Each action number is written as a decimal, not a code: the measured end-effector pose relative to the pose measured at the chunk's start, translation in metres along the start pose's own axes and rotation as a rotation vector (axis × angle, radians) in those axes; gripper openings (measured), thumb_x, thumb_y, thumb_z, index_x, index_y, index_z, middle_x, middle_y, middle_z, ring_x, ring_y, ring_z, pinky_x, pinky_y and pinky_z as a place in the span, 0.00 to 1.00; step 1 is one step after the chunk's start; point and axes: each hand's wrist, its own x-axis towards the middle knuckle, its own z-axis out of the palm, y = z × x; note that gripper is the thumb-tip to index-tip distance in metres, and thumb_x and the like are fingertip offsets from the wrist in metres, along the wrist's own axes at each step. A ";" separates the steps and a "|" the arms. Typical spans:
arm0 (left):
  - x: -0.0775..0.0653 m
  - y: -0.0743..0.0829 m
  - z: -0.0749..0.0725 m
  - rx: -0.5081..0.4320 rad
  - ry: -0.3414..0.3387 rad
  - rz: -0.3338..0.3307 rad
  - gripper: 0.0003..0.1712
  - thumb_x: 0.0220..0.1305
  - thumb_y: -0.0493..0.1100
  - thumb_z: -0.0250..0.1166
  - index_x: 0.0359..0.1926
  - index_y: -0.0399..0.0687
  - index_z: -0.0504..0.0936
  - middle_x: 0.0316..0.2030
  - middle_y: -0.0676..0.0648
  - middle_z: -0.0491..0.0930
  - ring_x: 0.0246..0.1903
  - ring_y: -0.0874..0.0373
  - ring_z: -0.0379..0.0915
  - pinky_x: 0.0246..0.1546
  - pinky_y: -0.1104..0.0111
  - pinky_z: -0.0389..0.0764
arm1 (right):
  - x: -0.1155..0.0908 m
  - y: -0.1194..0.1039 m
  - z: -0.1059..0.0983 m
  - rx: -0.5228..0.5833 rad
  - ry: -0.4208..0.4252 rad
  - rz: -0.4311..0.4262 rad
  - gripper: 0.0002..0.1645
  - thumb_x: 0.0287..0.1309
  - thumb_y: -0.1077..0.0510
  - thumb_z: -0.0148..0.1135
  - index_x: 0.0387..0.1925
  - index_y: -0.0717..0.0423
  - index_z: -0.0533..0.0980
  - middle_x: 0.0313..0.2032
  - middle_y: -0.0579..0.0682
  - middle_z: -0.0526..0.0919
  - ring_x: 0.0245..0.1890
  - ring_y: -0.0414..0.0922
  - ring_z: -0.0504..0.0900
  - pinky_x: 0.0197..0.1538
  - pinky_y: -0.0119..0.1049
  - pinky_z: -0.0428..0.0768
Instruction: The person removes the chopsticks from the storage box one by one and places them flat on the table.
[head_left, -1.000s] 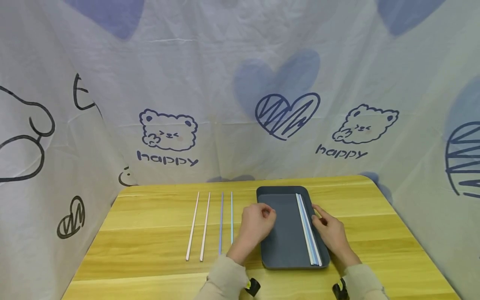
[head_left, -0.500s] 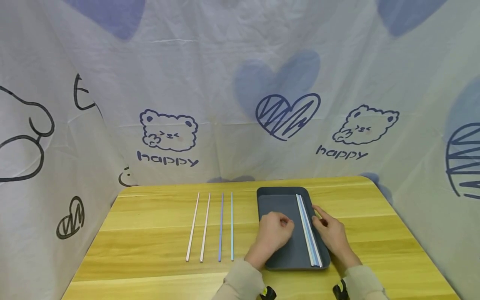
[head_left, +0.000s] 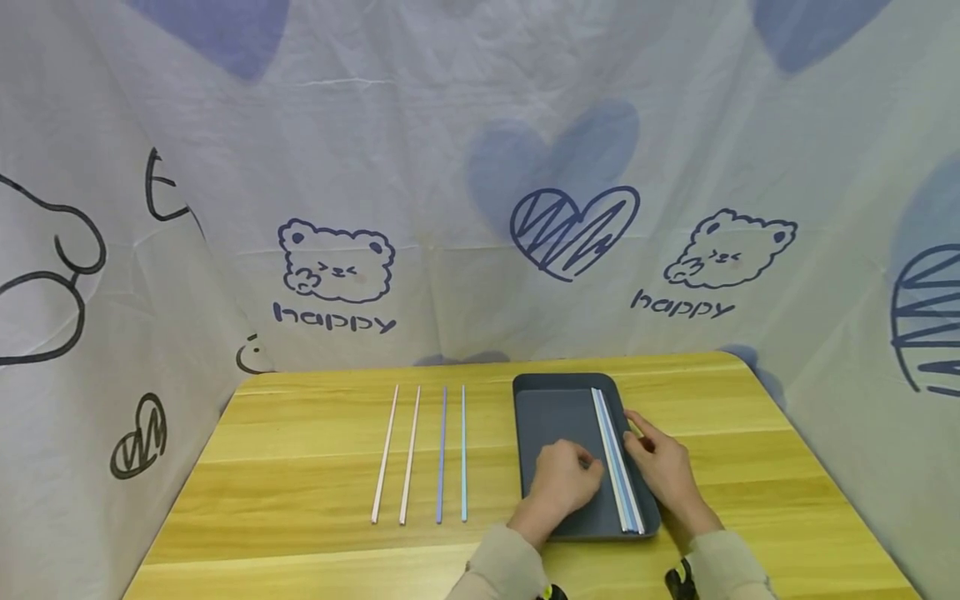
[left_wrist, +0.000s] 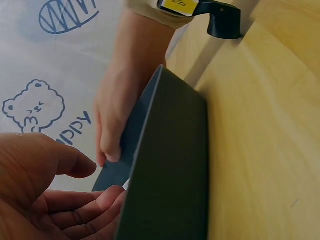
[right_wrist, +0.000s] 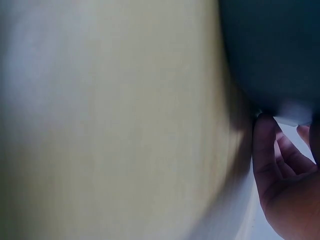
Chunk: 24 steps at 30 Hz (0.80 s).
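Inside the dark grey tray (head_left: 558, 408), several long thin sticks (head_left: 617, 467), white and light blue, lie side by side along the right wall. My left hand (head_left: 564, 479) is over the tray floor, fingertips just left of these sticks. In the left wrist view, the thumb of my left hand (left_wrist: 45, 185) stands apart from its loosely bent fingers, with nothing visible between them. My right hand (head_left: 663, 467) holds the tray's right side; the right wrist view has its fingertips (right_wrist: 265, 122) against the tray's outer wall.
Left of the tray, two pale pink sticks (head_left: 386, 454), a violet-blue stick (head_left: 442, 454) and a light blue stick (head_left: 463, 454) lie spaced apart on the wooden table (head_left: 300, 483). A printed white curtain (head_left: 450, 292) hangs behind the table.
My left hand has moved right and slightly nearer to me, from the tray's left edge to beside the sticks inside it. The right hand and the tray keep their place.
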 end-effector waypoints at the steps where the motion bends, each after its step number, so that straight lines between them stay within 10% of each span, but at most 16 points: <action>1: 0.000 0.000 0.001 0.005 0.002 0.001 0.12 0.68 0.46 0.68 0.38 0.43 0.92 0.35 0.45 0.90 0.30 0.58 0.84 0.29 0.68 0.83 | 0.000 0.000 0.000 -0.001 0.002 0.000 0.29 0.76 0.50 0.57 0.74 0.49 0.73 0.39 0.57 0.88 0.32 0.44 0.78 0.35 0.34 0.73; 17: 0.018 -0.024 0.048 0.033 0.026 -0.008 0.11 0.59 0.48 0.71 0.36 0.46 0.92 0.37 0.47 0.89 0.35 0.58 0.83 0.33 0.66 0.84 | 0.001 0.001 0.001 -0.003 0.008 -0.022 0.29 0.76 0.50 0.57 0.74 0.49 0.73 0.37 0.56 0.88 0.31 0.44 0.77 0.35 0.35 0.73; 24: 0.001 0.004 0.027 0.083 0.006 -0.005 0.08 0.57 0.45 0.76 0.34 0.45 0.91 0.33 0.47 0.87 0.32 0.57 0.82 0.33 0.66 0.83 | 0.000 0.001 0.000 0.001 -0.002 -0.011 0.29 0.77 0.50 0.56 0.75 0.49 0.72 0.38 0.57 0.88 0.32 0.44 0.78 0.36 0.35 0.74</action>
